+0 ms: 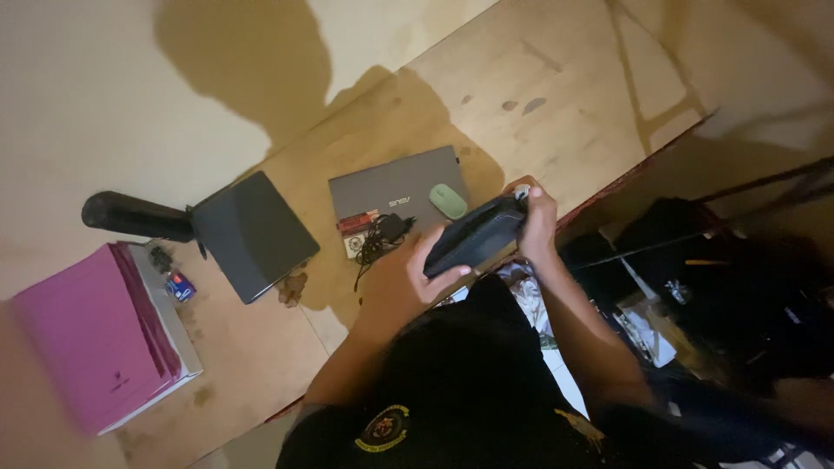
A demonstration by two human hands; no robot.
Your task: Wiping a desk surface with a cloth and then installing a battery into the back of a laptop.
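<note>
Both my hands hold a long dark pouch (473, 236) above the near edge of a wooden table (539, 95). My left hand (408, 278) grips its lower end from underneath. My right hand (534, 217) closes on its upper end, where something small and pale shows at the fingertips. Just beyond the pouch lies a shut grey laptop (391, 187) with a pale green mouse (447, 201) and a black coiled cable with plug (382, 236) on its lid.
A dark tablet-like slab (252, 234) lies left of the laptop, with a black cylinder (135, 215) beside it. Pink folders on a white stack (95, 339) sit at the far left. Dark clutter (721, 278) fills the floor right of the table.
</note>
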